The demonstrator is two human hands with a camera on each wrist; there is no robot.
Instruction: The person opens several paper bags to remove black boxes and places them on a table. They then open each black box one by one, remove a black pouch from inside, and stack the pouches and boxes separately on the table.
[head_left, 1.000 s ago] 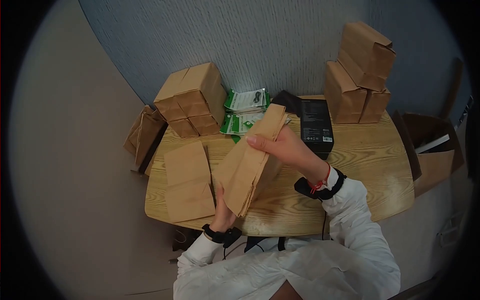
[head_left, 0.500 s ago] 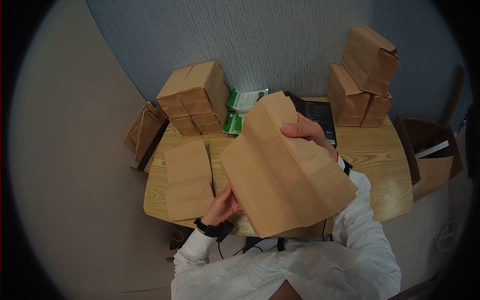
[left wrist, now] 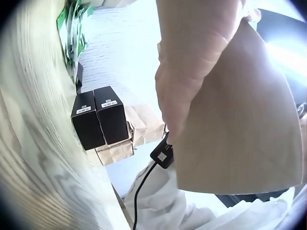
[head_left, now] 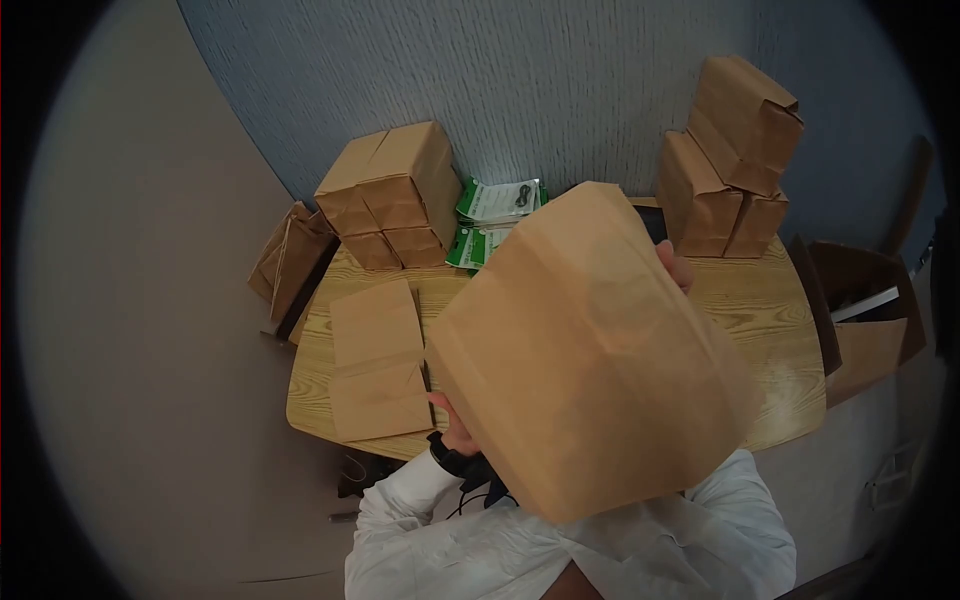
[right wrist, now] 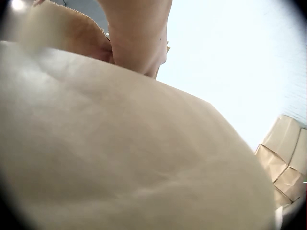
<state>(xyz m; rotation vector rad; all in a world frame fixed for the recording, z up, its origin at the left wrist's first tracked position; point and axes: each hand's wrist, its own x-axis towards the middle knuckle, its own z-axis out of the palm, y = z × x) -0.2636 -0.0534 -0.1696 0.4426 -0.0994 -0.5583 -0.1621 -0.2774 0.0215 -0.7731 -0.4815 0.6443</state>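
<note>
A large brown paper bag point(head_left: 590, 370), its sides spread apart, is held up over the table and fills the middle of the head view. The left hand point(head_left: 457, 428) grips its lower left edge, the fingers mostly behind the paper. At the upper right edge the right hand point(head_left: 676, 268) holds the bag, with only some fingers showing. The left wrist view has the left hand point(left wrist: 192, 67) against the tan paper point(left wrist: 240, 129). In the right wrist view a broad paper side point(right wrist: 124, 143) covers much of the right hand point(right wrist: 136, 38).
A flat brown bag point(head_left: 378, 365) lies on the table's left. Behind it stand block-shaped paper packages point(head_left: 385, 195), with others point(head_left: 730, 150) stacked at the back right. Green-and-white packets point(head_left: 500, 205) lie between them. Two black boxes point(left wrist: 100, 117) show in the left wrist view. An open carton point(head_left: 870, 310) stands at the right.
The bag has turned from narrow and folded to broad and spread, its wide side now toward the head camera. The right hand has moved right and is now mostly hidden behind it.
</note>
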